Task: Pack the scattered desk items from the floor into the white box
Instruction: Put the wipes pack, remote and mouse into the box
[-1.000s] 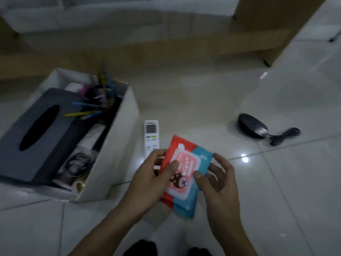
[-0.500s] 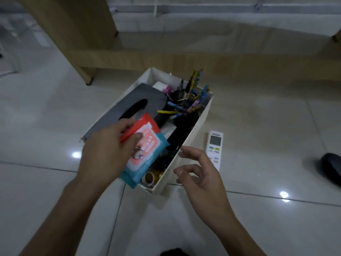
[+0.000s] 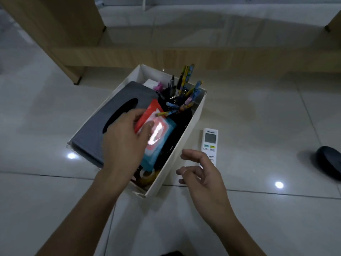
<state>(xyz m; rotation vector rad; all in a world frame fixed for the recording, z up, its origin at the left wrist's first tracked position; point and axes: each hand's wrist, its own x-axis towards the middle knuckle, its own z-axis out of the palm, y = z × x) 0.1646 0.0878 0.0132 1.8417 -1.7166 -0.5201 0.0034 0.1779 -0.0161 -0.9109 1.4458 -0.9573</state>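
Grip belongs to the left hand (image 3: 125, 143), which pinches the red-and-blue wipes pack (image 3: 156, 137) flat, thumb on top, low over the middle of the white box (image 3: 158, 74). It looks aimed at the gap between the grey tissue box (image 3: 110, 117) and the pen holder (image 3: 184, 93), probably the only free space. The right hand (image 3: 203, 174), loosely curled and holding nothing, hovers at the box's right wall, likely ready for the remote (image 3: 210, 143) on the floor just beside it; a black round item (image 3: 326, 163) waits at the right edge of the frame.

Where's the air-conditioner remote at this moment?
In the head view, the remote lies flat on the floor just right of the white box, partly behind the right hand.
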